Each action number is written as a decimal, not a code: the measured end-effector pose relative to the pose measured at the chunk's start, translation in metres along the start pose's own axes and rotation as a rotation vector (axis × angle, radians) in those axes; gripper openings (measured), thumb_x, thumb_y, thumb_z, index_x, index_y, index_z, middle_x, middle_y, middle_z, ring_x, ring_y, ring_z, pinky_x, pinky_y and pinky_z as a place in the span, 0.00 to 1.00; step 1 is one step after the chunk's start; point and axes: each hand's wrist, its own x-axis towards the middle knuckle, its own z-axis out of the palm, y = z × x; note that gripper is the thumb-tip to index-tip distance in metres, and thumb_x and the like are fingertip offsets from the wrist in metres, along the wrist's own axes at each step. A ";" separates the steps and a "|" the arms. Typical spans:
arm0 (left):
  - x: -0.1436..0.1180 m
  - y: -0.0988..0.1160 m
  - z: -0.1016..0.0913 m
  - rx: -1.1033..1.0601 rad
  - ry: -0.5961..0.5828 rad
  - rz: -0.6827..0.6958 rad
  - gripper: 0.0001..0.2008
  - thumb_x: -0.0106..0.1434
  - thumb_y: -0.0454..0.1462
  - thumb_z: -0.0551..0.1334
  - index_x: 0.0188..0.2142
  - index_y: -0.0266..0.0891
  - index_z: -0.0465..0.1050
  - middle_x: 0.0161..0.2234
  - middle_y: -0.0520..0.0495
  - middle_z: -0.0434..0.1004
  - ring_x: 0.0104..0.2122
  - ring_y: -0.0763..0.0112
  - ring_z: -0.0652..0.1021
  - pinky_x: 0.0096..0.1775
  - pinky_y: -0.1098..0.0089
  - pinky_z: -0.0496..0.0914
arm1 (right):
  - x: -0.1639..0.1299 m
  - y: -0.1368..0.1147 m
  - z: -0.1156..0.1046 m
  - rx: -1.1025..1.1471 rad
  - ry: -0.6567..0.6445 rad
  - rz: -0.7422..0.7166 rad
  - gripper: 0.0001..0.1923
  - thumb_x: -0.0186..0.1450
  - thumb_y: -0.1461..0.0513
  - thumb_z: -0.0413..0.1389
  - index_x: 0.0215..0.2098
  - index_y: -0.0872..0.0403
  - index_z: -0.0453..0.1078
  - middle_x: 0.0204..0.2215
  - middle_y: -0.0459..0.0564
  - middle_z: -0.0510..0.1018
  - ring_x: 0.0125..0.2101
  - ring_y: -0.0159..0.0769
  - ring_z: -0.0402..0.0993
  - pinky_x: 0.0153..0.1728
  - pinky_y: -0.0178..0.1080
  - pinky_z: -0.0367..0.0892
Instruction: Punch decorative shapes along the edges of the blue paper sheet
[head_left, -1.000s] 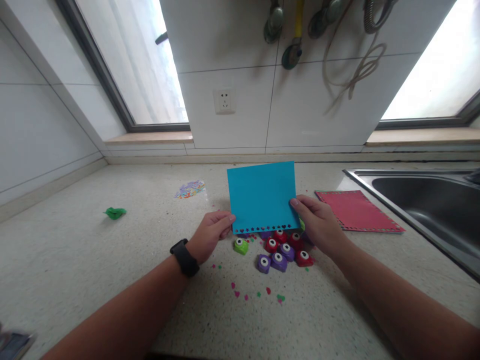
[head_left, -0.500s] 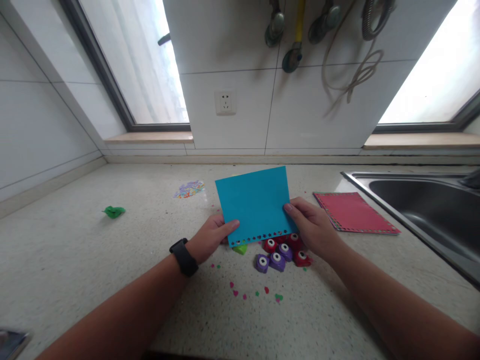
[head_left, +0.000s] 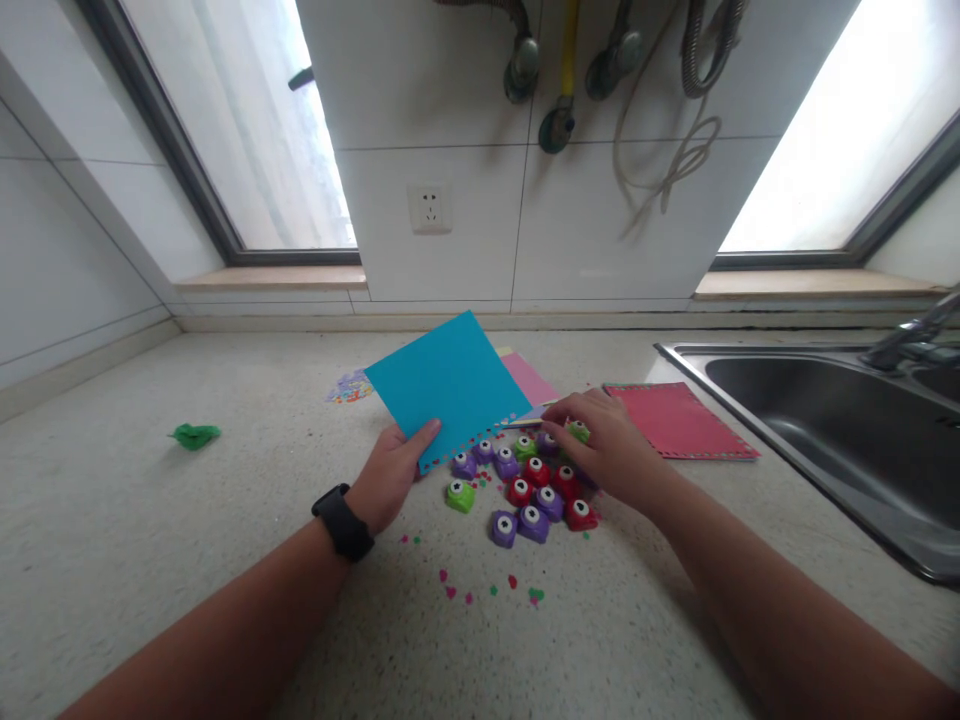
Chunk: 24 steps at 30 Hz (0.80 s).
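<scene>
A blue sheet of paper (head_left: 450,385), tilted, has a row of small punched holes along its lower edge. My left hand (head_left: 397,465) pinches it at the lower left corner. My right hand (head_left: 607,445) is off the sheet, over the right side of a cluster of craft punches, thumb and fingers curved and apart. A green punch (head_left: 577,431) shows between them; whether I touch it I cannot tell. Purple punches (head_left: 533,523), red punches (head_left: 537,471) and another green punch (head_left: 460,495) stand below the sheet. Pink paper (head_left: 527,377) lies partly hidden behind it.
A red stack of sheets (head_left: 679,420) with punched edges lies to the right, beside the steel sink (head_left: 795,400). A crumpled green piece (head_left: 195,436) rests at left. Small paper cut-outs (head_left: 451,592) are scattered on the counter (head_left: 247,540). Colourful bits (head_left: 349,388) lie behind.
My right hand has let go of the blue sheet and now hovers at the punches. The sheet has swung left and turned in my left hand, uncovering more punches and the pink paper.
</scene>
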 end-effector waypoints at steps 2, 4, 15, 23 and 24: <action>0.000 0.000 0.001 -0.043 0.026 -0.015 0.16 0.61 0.47 0.69 0.36 0.36 0.73 0.22 0.57 0.66 0.18 0.83 0.61 0.20 0.80 0.56 | 0.001 -0.009 0.003 -0.034 -0.055 -0.025 0.06 0.70 0.58 0.56 0.40 0.51 0.74 0.37 0.47 0.79 0.41 0.42 0.68 0.46 0.46 0.59; 0.000 0.001 0.002 -0.082 0.042 -0.032 0.17 0.60 0.47 0.70 0.36 0.37 0.72 0.22 0.57 0.66 0.18 0.83 0.61 0.20 0.80 0.57 | 0.002 -0.020 0.009 -0.086 -0.088 -0.016 0.08 0.70 0.56 0.56 0.38 0.50 0.75 0.35 0.47 0.79 0.40 0.42 0.69 0.44 0.46 0.58; -0.003 0.002 0.005 -0.038 0.048 -0.002 0.19 0.58 0.48 0.69 0.40 0.36 0.75 0.28 0.50 0.75 0.23 0.76 0.70 0.25 0.75 0.65 | 0.008 -0.045 0.027 -0.238 -0.173 0.060 0.17 0.62 0.45 0.62 0.32 0.48 0.81 0.33 0.55 0.79 0.41 0.52 0.70 0.41 0.52 0.58; -0.004 -0.001 0.001 0.059 0.064 0.001 0.24 0.60 0.52 0.67 0.26 0.38 0.60 0.18 0.58 0.58 0.18 0.81 0.58 0.21 0.76 0.53 | 0.007 -0.035 0.007 0.523 -0.011 0.352 0.14 0.67 0.52 0.58 0.42 0.53 0.72 0.36 0.54 0.81 0.34 0.40 0.77 0.36 0.45 0.68; -0.004 -0.001 0.001 0.069 0.057 -0.003 0.25 0.60 0.52 0.67 0.26 0.38 0.58 0.18 0.59 0.56 0.18 0.81 0.57 0.21 0.76 0.52 | 0.007 -0.033 0.005 0.668 0.033 0.398 0.16 0.67 0.50 0.58 0.42 0.54 0.70 0.35 0.54 0.81 0.33 0.39 0.77 0.34 0.43 0.69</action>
